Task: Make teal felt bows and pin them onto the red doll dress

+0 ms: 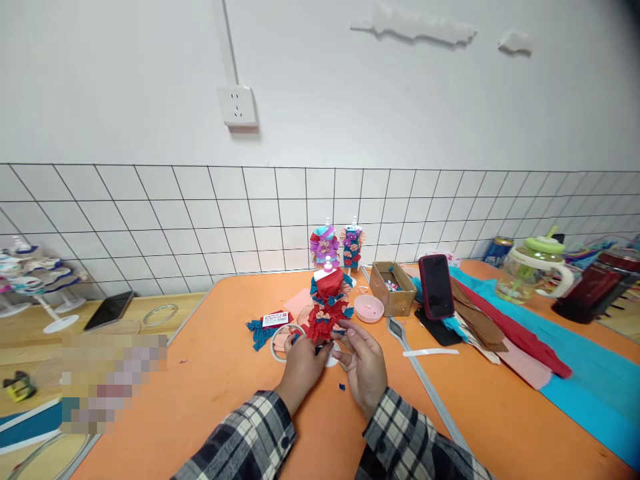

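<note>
A miniature red and teal ruffled dress (pixel 330 310) stands upright on a small white dress form in front of me, with a white round base partly hidden by my hands. My left hand (pixel 303 363) is closed at the lower left hem, its fingertips pinching the fabric. My right hand (pixel 364 363) is at the lower right side, fingers bent and thumb apart, fingertips close to or touching the red ruffle. Left of the dress lie a white ring-shaped roll (pixel 274 349), teal fabric scraps (pixel 259 335) and a red piece with a white label (pixel 276 319).
Behind stand two more dressed forms, one purple (pixel 325 247) and one teal (pixel 353 248). To the right are a pink bowl (pixel 369 309), a cardboard box (pixel 395 303), an upright phone (pixel 437 287), layered fabrics (pixel 575 393) and a lidded jug (pixel 525 277). A grey strip (pixel 430 383) crosses the orange table (pixel 210 400).
</note>
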`<state>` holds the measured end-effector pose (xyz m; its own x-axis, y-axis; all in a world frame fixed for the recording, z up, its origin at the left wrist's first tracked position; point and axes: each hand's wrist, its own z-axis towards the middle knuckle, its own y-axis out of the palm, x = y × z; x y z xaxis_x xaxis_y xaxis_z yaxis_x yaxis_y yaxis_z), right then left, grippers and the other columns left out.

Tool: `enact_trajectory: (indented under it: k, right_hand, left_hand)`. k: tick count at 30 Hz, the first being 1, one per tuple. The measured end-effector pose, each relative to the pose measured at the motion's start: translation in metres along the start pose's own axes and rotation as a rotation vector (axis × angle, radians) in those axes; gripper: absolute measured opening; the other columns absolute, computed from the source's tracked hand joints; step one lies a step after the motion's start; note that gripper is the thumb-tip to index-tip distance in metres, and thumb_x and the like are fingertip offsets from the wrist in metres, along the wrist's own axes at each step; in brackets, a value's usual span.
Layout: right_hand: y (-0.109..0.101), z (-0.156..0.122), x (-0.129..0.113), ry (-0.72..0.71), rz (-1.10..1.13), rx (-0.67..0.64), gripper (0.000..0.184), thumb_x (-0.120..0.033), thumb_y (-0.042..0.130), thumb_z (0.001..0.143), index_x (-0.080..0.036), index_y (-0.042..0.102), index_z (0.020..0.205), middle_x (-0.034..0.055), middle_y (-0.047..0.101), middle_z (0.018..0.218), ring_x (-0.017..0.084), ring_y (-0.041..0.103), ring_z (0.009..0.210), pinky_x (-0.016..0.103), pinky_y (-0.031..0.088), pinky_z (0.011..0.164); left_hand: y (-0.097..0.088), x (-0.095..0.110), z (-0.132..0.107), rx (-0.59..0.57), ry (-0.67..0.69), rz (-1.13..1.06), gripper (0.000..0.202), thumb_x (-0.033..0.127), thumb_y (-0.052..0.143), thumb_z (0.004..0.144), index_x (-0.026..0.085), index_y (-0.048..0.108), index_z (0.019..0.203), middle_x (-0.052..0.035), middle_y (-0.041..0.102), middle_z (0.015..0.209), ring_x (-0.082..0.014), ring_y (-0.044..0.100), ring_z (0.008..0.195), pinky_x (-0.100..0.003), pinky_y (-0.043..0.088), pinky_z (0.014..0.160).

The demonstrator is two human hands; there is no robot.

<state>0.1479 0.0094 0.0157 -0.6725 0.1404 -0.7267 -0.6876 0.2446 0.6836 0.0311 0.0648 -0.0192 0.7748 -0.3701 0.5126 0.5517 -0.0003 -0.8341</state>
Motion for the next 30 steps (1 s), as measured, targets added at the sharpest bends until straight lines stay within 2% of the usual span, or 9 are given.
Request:
enact_trajectory:
  k: [3, 5, 9, 12, 15, 18, 22, 30]
  right_hand:
    - [-0.0020, 0.0012, 0.0025, -0.026, -0.079, -0.027, 0.046, -0.035, 0.079, 0.065, -0.018, 0.060, 0.103, 0.0027, 0.065, 0.087, 0.014, 0.063, 0.077, 0.018, 0.053, 0.049]
    - [-0.0031, 0.0029, 0.0049, -0.063, -0.120, -0.018, 0.047, -0.034, 0.079, 0.065, -0.020, 0.055, 0.103, -0.0004, 0.064, 0.084, 0.011, 0.059, 0.068, 0.015, 0.047, 0.043]
    - [-0.0024, 0.0053, 0.0075, -0.100, -0.107, 0.001, 0.044, -0.035, 0.078, 0.066, -0.023, 0.045, 0.093, -0.0042, 0.063, 0.078, 0.005, 0.047, 0.050, 0.010, 0.032, 0.034]
    - [-0.0006, 0.0052, 0.0076, -0.098, -0.078, 0.009, 0.044, -0.035, 0.078, 0.066, -0.024, 0.041, 0.087, -0.0076, 0.059, 0.072, 0.003, 0.041, 0.045, 0.010, 0.027, 0.034]
    - [-0.0006, 0.0043, 0.0087, -0.110, -0.086, 0.009, 0.040, -0.037, 0.078, 0.065, -0.023, 0.045, 0.082, -0.0092, 0.053, 0.065, 0.004, 0.042, 0.045, 0.011, 0.031, 0.034]
    - [-0.0028, 0.0031, 0.0099, -0.108, -0.081, 0.004, 0.036, -0.036, 0.080, 0.062, -0.021, 0.052, 0.078, -0.0076, 0.053, 0.065, 0.005, 0.044, 0.047, 0.013, 0.036, 0.035]
    - [-0.0051, 0.0006, 0.0081, -0.024, -0.050, -0.021, 0.033, -0.036, 0.079, 0.062, -0.018, 0.063, 0.086, -0.0043, 0.054, 0.062, 0.008, 0.050, 0.052, 0.016, 0.043, 0.041]
    - [-0.0036, -0.0014, 0.0032, -0.054, -0.118, -0.037, 0.039, -0.039, 0.077, 0.063, -0.015, 0.071, 0.094, -0.0007, 0.055, 0.065, 0.010, 0.050, 0.057, 0.016, 0.039, 0.038]
  left_hand:
    - [-0.0003, 0.0003, 0.0001, -0.008, -0.001, -0.007, 0.027, 0.035, 0.048, 0.087, 0.030, 0.072, 0.099, -0.0050, 0.074, 0.097, -0.0257, 0.060, 0.102, -0.045, 0.025, 0.100]
    - [-0.0005, 0.0003, 0.0002, -0.017, -0.005, -0.006, 0.027, 0.035, 0.049, 0.087, 0.030, 0.072, 0.100, -0.0051, 0.074, 0.100, -0.0258, 0.060, 0.104, -0.045, 0.025, 0.101]
    - [-0.0014, 0.0006, -0.0002, -0.033, -0.014, 0.006, 0.028, 0.035, 0.049, 0.087, 0.028, 0.073, 0.099, -0.0072, 0.074, 0.102, -0.0272, 0.059, 0.105, -0.045, 0.025, 0.100]
    - [-0.0024, 0.0015, -0.0007, -0.039, -0.016, 0.015, 0.028, 0.036, 0.049, 0.086, 0.028, 0.072, 0.100, -0.0076, 0.073, 0.103, -0.0282, 0.058, 0.107, -0.046, 0.025, 0.100]
    - [-0.0033, 0.0027, -0.0007, -0.047, -0.021, 0.022, 0.029, 0.036, 0.048, 0.087, 0.027, 0.072, 0.100, -0.0075, 0.074, 0.101, -0.0280, 0.059, 0.105, -0.045, 0.025, 0.100]
    - [-0.0038, 0.0031, -0.0004, -0.052, -0.021, 0.024, 0.030, 0.037, 0.047, 0.087, 0.026, 0.073, 0.098, -0.0077, 0.074, 0.098, -0.0276, 0.060, 0.103, -0.044, 0.026, 0.099]
    - [-0.0036, 0.0025, -0.0005, -0.051, 0.000, 0.014, 0.029, 0.036, 0.046, 0.087, 0.028, 0.072, 0.099, -0.0062, 0.074, 0.099, -0.0269, 0.060, 0.104, -0.043, 0.028, 0.097]
    - [-0.0048, 0.0036, -0.0015, -0.046, 0.002, -0.006, 0.029, 0.034, 0.047, 0.087, 0.027, 0.072, 0.099, -0.0068, 0.075, 0.094, -0.0272, 0.062, 0.099, -0.044, 0.028, 0.096]
